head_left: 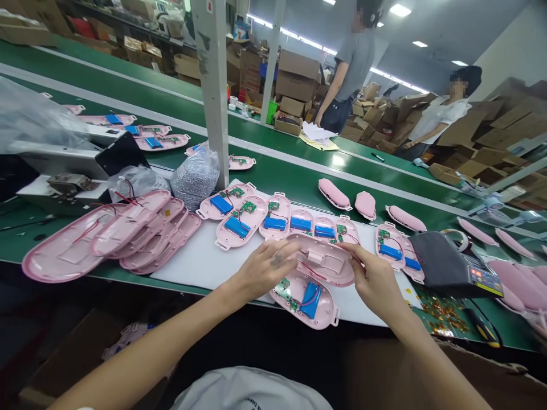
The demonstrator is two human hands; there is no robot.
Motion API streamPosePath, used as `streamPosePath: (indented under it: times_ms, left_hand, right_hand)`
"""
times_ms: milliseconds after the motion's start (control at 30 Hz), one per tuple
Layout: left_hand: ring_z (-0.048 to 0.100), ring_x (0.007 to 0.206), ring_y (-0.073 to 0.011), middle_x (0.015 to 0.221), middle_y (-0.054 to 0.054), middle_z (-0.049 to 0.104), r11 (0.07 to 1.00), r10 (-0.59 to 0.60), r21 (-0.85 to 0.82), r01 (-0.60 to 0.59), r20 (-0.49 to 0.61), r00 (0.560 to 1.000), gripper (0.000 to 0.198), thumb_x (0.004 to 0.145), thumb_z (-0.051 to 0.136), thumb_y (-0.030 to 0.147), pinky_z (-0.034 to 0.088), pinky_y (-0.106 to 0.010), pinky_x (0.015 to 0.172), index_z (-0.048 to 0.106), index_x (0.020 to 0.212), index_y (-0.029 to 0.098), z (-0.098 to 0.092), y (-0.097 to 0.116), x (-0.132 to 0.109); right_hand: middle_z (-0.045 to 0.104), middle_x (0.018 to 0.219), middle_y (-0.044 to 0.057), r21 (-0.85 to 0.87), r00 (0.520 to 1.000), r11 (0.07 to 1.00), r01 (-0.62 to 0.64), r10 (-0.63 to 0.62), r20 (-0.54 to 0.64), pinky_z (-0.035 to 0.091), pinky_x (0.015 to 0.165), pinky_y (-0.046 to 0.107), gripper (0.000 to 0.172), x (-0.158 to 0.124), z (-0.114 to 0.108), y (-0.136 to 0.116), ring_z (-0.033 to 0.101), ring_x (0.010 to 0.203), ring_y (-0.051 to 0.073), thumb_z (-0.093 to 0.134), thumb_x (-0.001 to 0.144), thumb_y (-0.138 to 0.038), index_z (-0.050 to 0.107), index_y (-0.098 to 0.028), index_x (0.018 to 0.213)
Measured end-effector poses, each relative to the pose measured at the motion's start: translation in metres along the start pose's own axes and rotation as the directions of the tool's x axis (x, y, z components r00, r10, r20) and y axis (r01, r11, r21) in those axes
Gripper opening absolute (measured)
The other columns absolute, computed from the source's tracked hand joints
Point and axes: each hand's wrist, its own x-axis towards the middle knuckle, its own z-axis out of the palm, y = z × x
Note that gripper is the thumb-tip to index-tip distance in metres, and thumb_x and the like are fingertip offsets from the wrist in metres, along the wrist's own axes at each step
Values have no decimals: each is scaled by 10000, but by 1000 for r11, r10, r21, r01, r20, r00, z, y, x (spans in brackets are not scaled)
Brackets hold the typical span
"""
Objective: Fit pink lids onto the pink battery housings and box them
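Note:
A pink plastic shell half [327, 262] is held tilted, its hollow inside facing me, with a thin red wire in it. At its right end my right hand [378, 282] pinches the rim between thumb and fingers. My left hand [269, 267] has its fingers curled at the left end of the same shell half; the fingertips are slightly blurred. Just below, partly covered, a second pink shell half [327, 319] lies on the white mat, carrying a green circuit board [286, 290] and a blue battery pack [310, 300].
Pink shell halves with blue batteries [238, 228] line the mat's back. Empty-looking shell halves [141, 233] are stacked left. A dark device with display [453, 267], amber tape bits [444, 313] and a screwdriver [485, 330] lie right. A post [213, 91] rises behind; two people stand beyond.

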Motion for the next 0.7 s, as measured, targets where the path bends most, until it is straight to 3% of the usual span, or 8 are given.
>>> streamPosePath:
  times_ms: [167,233,333,400,500,567,633,700]
  left_hand:
    - [596,948,-196,990,-60,683,993,-6,-115,24,157,988,137,890,516,47,464,-329,831,601,920,150,5,-1,3]
    - [600,872,-177,873,-36,672,958,-55,-263,114,223,973,117,920,512,109,460,-312,791,613,946,161,4,-2,4]
    - [584,790,-147,813,-13,641,829,-191,-458,320,307,933,108,934,530,198,458,-302,770,638,934,192,4,-4,6]
    - [576,852,-162,868,-27,629,784,-337,-464,413,241,910,94,913,571,219,463,-325,800,663,905,207,6,-6,6]
    - [548,1048,-214,1125,-78,569,744,-529,-450,495,58,847,92,889,607,229,474,-381,875,694,864,220,17,-5,1]
    - [586,1026,-206,1164,-77,564,598,-628,-574,559,98,772,52,876,626,247,514,-368,840,669,878,217,25,-3,-2]
    - [653,860,-178,1030,-52,629,301,-716,-712,635,271,643,183,836,681,281,554,-323,715,581,977,222,31,-1,-4]
    - [672,742,-173,877,-12,652,34,-741,-741,670,431,515,386,769,750,309,560,-293,630,484,1038,231,35,1,-2]
  right_hand:
    - [703,1064,27,-24,998,1000,-10,8,-66,499,719,294,358,0,5,-1,665,885,193,396,913,-147,611,-227,1188]
    - [702,1072,23,-28,996,999,-17,15,-83,497,712,292,356,0,7,-1,665,887,193,397,910,-150,614,-229,1181]
    - [693,1099,20,-13,996,1000,-24,23,-88,495,715,295,355,1,9,-2,661,907,194,393,912,-160,616,-228,1179]
    - [689,1110,24,18,997,999,-26,28,-77,495,732,302,354,1,11,-2,658,917,197,395,912,-169,617,-227,1182]
    - [690,1106,26,125,999,991,-46,48,-20,498,752,302,346,0,12,3,656,907,191,411,909,-185,620,-236,1180]
    - [686,1114,25,195,998,978,-69,68,12,496,755,297,346,0,13,10,653,906,185,425,909,-199,615,-247,1193]
    - [679,1132,28,222,996,970,-94,90,31,493,752,299,353,3,13,16,651,912,186,428,911,-215,606,-255,1213]
    - [683,1120,28,188,993,976,-110,100,62,486,770,314,329,10,14,18,650,923,196,439,912,-237,618,-257,1188]
